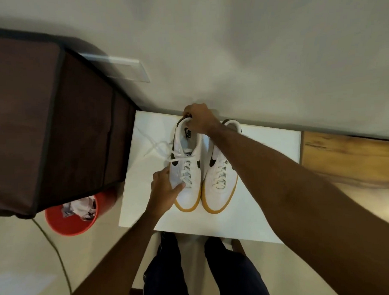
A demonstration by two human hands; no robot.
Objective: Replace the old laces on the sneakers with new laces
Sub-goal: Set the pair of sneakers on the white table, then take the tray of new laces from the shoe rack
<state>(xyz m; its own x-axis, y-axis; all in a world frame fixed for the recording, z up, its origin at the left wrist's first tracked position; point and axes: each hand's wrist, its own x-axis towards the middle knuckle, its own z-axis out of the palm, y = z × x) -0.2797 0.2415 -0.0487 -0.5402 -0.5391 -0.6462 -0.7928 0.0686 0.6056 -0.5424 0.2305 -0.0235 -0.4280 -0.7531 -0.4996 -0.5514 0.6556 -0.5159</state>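
Head view looked straight down on a white tabletop carrying two white sneakers with gum soles, set side by side, toes toward the person. On the left sneaker the lace was loose at its top rows, and its ends trailed off to the left across the tabletop, blurred and hard to follow. The right sneaker was laced; the right forearm crossed over its heel half and hid it.

The right hand reached across to the left sneaker's heel, fingers curled over the collar and gripping it; the fingertips were out of sight behind the heel. The left hand lay against the outer side of the same sneaker, thumb pressed on the toe end by the lowest lace row. Its fingers seemed curled near a lace strand at the side, but motion blur made it impossible to tell whether they pinched it.

A dark brown fabric cabinet stood left of the tabletop, cut off by the frame. A red bin with crumpled paper sat partly under it. Dark trousers showed below the tabletop edge.
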